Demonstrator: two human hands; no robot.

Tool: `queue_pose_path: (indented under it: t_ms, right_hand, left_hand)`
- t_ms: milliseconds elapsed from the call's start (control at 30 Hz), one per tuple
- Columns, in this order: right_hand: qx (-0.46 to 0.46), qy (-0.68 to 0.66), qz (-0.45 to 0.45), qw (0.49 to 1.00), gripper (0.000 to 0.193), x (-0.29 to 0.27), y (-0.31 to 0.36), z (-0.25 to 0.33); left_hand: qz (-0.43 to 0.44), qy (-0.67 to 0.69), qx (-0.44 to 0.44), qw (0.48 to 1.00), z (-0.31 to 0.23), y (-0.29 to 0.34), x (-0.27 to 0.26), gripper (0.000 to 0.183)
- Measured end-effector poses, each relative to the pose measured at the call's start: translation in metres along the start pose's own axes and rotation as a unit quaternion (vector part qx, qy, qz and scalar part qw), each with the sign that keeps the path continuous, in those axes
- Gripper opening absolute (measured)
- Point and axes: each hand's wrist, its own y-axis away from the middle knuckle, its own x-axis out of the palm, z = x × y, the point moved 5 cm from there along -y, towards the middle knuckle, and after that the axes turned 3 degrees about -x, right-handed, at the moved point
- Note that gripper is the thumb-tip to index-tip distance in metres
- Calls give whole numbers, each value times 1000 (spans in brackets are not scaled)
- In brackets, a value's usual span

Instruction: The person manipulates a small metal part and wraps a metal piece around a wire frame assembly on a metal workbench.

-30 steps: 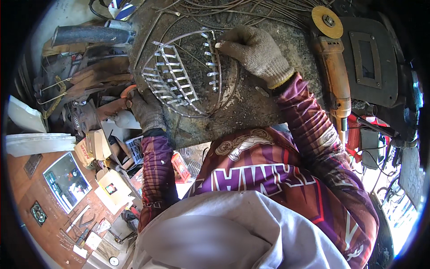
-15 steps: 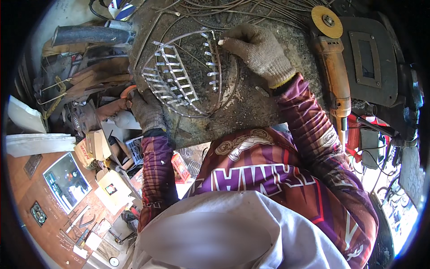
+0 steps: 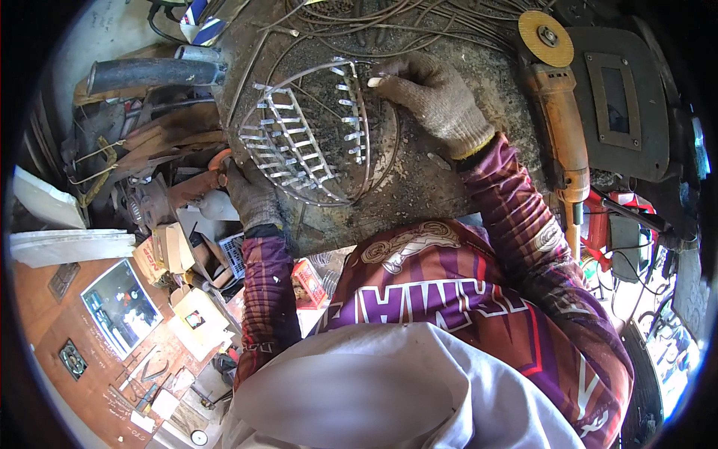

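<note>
Worktop (image 3: 419,187) | shirt (image 3: 419,266): white lettering (image 3: 441,303) | right fingers (image 3: 399,90): pinching white stub (image 3: 373,81) | left fingers (image 3: 241,179): can't tell

L hand (image 3: 253,198) grip indist., wires (image 3: 351,16) cut off

One wide fisheye view, from the left of two cameras side by side on the person's head, looks steeply down — upright and unmirrored. It is near enough to hold both the left grip (image 3: 253,196) and right grip (image 3: 434,101), with the surface (image 3: 419,196) between them. The shirt (image 3: 449,262) fills the frame below the grips — the grinder (image 3: 562,138) shows right of the right one.
</note>
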Motion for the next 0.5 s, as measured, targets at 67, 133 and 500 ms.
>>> queue_pose_path:
  t_ms: [67, 133, 500]
  right_hand:
    - [22, -21, 1, 1000, 25, 4, 4, 8]
    - [25, -26, 9, 999, 24, 2, 6, 7]
    - [27, -27, -6, 999, 22, 0, 6, 6]
  left_hand:
    - [13, 37, -17, 999, -13, 9, -6, 53]
    - [-16, -30, -5, 999, 10, 3, -8, 53]
    - [-15, -14, 5, 1000, -16, 12, -15, 60]
